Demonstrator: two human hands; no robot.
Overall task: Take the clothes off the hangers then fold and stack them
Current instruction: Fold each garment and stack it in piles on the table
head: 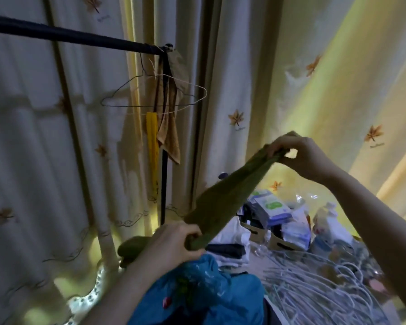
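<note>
Green cloth (223, 202) is stretching in a slanted line between my two hands, down and to the right of the black rack (56, 32). My left hand (174, 242) is gripping its lower end, fingers curled tight around the bunched fabric, just right of the rack's upright post near its foot. My right hand (298, 156) is pinching the upper end between thumb and fingertips, farther right of the rack and higher up. More green fabric is bulging out behind my left hand toward the post. Two thin wire hangers (150, 92) are hanging from the end of the rack's rail, with a tan towel (169, 132) and a yellow strip (152, 146) dangling beside the post. Right of the rack, low down, a stack of folded clothes (227, 249) is sitting under the stretched cloth, and a heap of white hangers (314, 277) is lying farther right again. Something blue (209, 289) is lying crumpled lower right of the rack's foot, under my left wrist. Leaf-patterned curtains (244, 66) are hanging behind the rack.
</note>
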